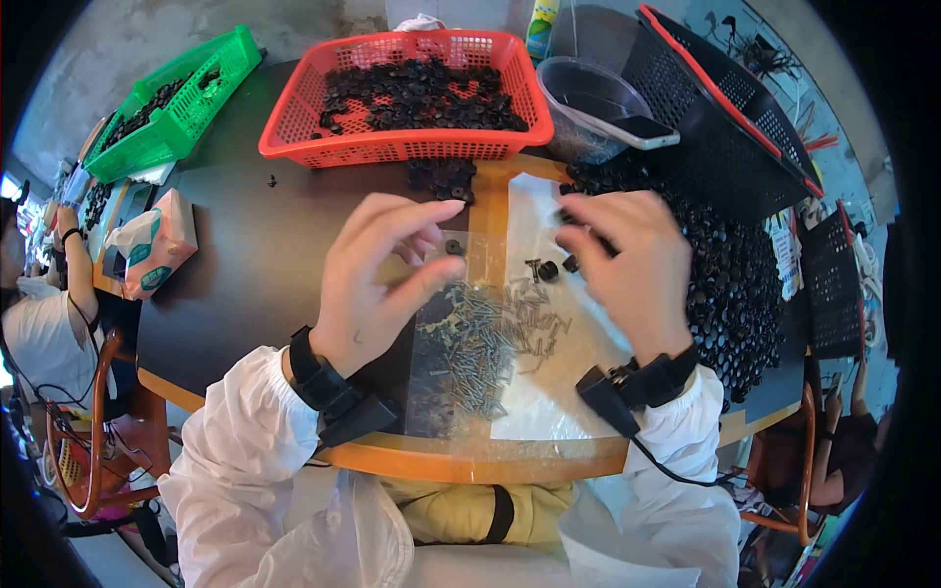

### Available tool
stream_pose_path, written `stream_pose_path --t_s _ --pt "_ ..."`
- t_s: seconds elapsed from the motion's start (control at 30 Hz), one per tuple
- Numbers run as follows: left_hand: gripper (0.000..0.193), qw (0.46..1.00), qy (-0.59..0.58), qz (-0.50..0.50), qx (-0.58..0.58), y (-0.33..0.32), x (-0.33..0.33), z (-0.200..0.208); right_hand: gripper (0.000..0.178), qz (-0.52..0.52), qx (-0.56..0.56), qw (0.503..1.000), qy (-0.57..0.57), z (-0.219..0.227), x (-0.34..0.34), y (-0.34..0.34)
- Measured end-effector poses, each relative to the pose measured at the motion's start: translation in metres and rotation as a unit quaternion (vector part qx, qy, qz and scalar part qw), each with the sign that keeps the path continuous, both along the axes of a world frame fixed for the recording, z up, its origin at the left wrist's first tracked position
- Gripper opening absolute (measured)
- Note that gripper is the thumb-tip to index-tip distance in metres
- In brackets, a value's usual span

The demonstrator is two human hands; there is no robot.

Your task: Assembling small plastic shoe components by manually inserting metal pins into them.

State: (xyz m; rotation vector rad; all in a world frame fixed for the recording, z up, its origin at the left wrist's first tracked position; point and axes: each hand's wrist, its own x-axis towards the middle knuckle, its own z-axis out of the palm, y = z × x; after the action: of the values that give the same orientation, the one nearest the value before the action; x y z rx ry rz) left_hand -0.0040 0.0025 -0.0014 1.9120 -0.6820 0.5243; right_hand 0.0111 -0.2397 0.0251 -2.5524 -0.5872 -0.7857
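Note:
My left hand (377, 269) is over the table with thumb and forefinger spread apart. A small black round part (454, 247) shows in the gap between their tips, not gripped. My right hand (637, 265), slightly blurred, is curled with thumb and forefinger close around a small dark part (564, 216) that is mostly hidden. Below its fingertips a black knob-like piece (547, 271) lies on the white sheet (529, 196), beside a dark screw (532, 265). Many loose metal screws (475, 353) are heaped between my forearms, on clear plastic and the sheet's edge.
A red basket (407, 150) of black parts stands at the back, with more parts (446, 179) before it. Black knobs (735, 304) pile up at right under a black basket (686, 108). A phone (642, 130) rests on a clear tub (588, 83). A tissue pack (162, 245) lies left.

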Motion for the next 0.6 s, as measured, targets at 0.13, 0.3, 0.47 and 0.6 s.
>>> stream_pose_path --t_s 0.13,0.3,0.47,0.6 --pt "0.024 0.996 0.0 0.074 -0.05 0.003 0.01 -0.005 0.029 -0.199 -0.139 0.969 -0.054 0.0 0.01 -0.036" --pt "0.021 0.999 -0.009 0.041 0.003 0.019 0.013 -0.002 0.024 -0.053 -0.067 0.994 0.063 0.007 0.011 -0.004" --pt "0.016 0.967 -0.025 -0.147 0.208 0.024 0.016 -0.002 0.027 0.099 -0.063 0.987 0.11 -0.026 0.058 0.049" --pt "0.016 0.962 0.022 -0.151 0.225 0.029 0.022 0.005 0.021 0.123 -0.052 0.978 0.163 -0.03 0.08 0.062"
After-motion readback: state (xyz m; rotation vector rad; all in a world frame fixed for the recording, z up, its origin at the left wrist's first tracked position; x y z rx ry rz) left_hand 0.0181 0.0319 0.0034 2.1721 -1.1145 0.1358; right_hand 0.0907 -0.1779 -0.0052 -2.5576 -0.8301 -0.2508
